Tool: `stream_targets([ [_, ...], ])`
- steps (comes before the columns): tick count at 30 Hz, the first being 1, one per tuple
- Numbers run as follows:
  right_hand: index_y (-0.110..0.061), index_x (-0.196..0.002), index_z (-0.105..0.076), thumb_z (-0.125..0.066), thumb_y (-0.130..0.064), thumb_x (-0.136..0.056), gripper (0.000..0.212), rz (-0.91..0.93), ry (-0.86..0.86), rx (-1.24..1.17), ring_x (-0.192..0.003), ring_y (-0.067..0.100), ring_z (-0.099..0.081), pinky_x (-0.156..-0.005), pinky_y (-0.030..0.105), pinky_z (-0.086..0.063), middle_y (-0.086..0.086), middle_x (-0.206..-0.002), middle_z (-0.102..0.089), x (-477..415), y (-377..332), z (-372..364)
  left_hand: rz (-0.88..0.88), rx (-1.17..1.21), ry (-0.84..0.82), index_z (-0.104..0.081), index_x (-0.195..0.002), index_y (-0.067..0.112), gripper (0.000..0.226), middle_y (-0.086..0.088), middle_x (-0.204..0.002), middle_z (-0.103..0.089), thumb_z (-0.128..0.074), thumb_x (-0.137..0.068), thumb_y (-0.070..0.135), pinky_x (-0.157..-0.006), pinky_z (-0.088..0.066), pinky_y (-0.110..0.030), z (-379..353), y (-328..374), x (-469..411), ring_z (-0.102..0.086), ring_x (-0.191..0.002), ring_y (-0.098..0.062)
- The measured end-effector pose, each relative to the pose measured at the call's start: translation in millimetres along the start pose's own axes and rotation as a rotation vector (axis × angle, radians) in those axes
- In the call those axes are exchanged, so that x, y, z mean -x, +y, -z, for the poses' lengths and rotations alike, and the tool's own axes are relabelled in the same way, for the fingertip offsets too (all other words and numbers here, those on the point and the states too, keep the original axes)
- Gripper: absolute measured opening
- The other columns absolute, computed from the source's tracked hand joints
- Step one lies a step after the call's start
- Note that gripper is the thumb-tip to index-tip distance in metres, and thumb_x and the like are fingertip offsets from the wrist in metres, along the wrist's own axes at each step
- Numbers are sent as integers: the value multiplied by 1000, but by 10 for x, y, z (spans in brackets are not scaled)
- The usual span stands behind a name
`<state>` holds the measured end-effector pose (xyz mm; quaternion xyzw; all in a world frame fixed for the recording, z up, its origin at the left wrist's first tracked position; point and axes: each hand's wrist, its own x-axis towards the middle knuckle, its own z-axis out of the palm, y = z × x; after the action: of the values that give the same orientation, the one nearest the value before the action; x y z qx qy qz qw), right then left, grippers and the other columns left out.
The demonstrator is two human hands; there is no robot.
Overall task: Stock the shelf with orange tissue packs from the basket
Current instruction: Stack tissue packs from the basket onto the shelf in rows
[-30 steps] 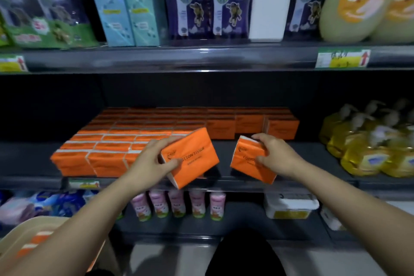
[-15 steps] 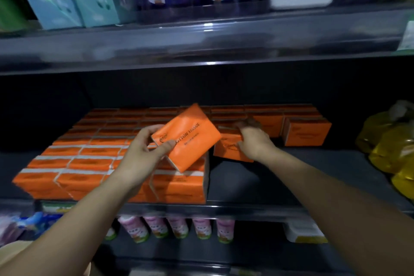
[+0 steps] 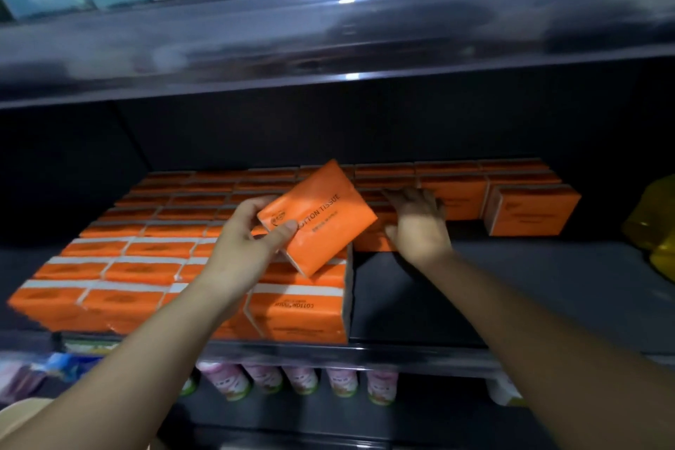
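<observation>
Orange plastic wrap is the slippery part of this. The left hand [image 3: 248, 243] holds one orange tissue pack [image 3: 321, 219] up near the middle of the view. The pack is tilted, with one corner toward 12 o'clock. The thumb lies across the printed face and the fingers curl behind the near end, so the grip is on one end only.

The right hand [image 3: 420, 226], just toward 3 o'clock, lies over a second pack [image 3: 369, 243] that looks to sit on the shelf [image 3: 548, 289]. Its fingers reach over the top and its thumb is at the near face. Whether it pinches that pack or only presses it, I cannot tell.

The stacked block [image 3: 175, 267] fills the shelf from 8 o'clock inward, the back row [image 3: 529, 210] runs off toward 2 o'clock, and bare shelf lies at 4 o'clock.

From where I stand, the likeliest mishap is the tilted pack sliding out of that one-ended hold. It hangs right over the front corner of the stacked block, so a drop could bounce off the shelf edge or nudge the front packs forward.

The second pack could also go in skew if it is pushed from one side. That would leave it proud of the back row or shove its neighbours out of line.

A wide swing of the right arm might reach the yellow bottles [image 3: 653, 230] at 3 o'clock.
</observation>
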<state>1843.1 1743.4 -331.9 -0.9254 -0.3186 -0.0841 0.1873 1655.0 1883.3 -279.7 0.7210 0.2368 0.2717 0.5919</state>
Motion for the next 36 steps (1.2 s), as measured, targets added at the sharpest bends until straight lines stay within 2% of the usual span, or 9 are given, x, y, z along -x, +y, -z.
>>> stream_targets([
  [3,-24,-139,-41,-59,-25,-87,55,-17,34,-121,-132,28,-33,-110,42,-28,6,-141,-44,44,37,89,-23,-40,-29,-54,-109,21,26,1,-98,-64,-64,-87,13,-65,-54,-24,-78,30,11,-67,-82,-12],
  [7,-12,-134,-49,-40,-37,-98,45,-155,60,-675,-128,24,-44,-92,13,-27,8,-136,-52,210,33,519,-34,-95,-103,-55,-112,24,29,1,-104,-63,-64,-87,13,-77,-56,-33,-192,85,20,-66,-92,-16],
  [12,-17,-129,-51,-63,-28,-87,45,14,-132,-884,-98,11,-61,-83,21,-44,-4,-107,-65,597,130,757,-67,-79,-211,-55,-109,28,30,1,-106,-63,-63,-87,10,-79,-57,-33,-424,151,63,-64,-95,-16],
  [16,-20,-118,-55,-71,-11,-81,41,-84,-164,-919,-83,6,-63,-68,17,-50,-8,-92,-63,723,425,548,-172,-353,-309,-45,-131,27,56,4,-118,-59,-72,-82,23,-94,-50,-34,-473,31,37,-59,-107,-13],
  [19,-26,-113,-56,-75,-17,-76,42,-270,-60,-847,-93,17,-64,-83,39,-54,-4,-100,-66,760,682,291,-258,-677,-251,-47,-136,17,56,-4,-135,-52,-68,-85,29,-106,-36,-29,-344,-103,0,-49,-125,-17],
  [22,-28,-106,-58,-77,-18,-73,40,-374,-39,-761,-92,19,-62,-87,46,-51,-6,-96,-64,756,719,78,-261,-847,-261,-53,-131,10,47,-8,-135,-52,-63,-89,27,-105,-32,-24,-196,-246,15,-48,-124,-21],
  [29,-13,-115,-59,-76,-15,-74,45,-360,92,-622,-91,18,-53,-82,25,-42,7,-109,-48,544,366,-176,-283,-907,-267,-53,-132,9,50,-7,-139,-47,-57,-91,38,-112,-24,-26,-108,-442,18,-39,-131,-22],
  [33,-13,-124,-51,-73,-18,-76,53,-390,132,-596,-99,22,-58,-87,35,-49,6,-109,-59,505,252,-276,-292,-924,-269,-50,-134,11,50,-7,-142,-44,-56,-92,36,-113,-22,-25,-114,-487,11,-36,-133,-21],
  [36,-11,-115,-52,-72,-17,-77,44,-428,131,-646,-96,21,-60,-82,29,-48,7,-107,-61,517,236,-287,-300,-927,-259,-49,-135,12,49,-6,-143,-44,-57,-92,34,-112,-21,-24,-113,-503,9,-35,-133,-21],
])
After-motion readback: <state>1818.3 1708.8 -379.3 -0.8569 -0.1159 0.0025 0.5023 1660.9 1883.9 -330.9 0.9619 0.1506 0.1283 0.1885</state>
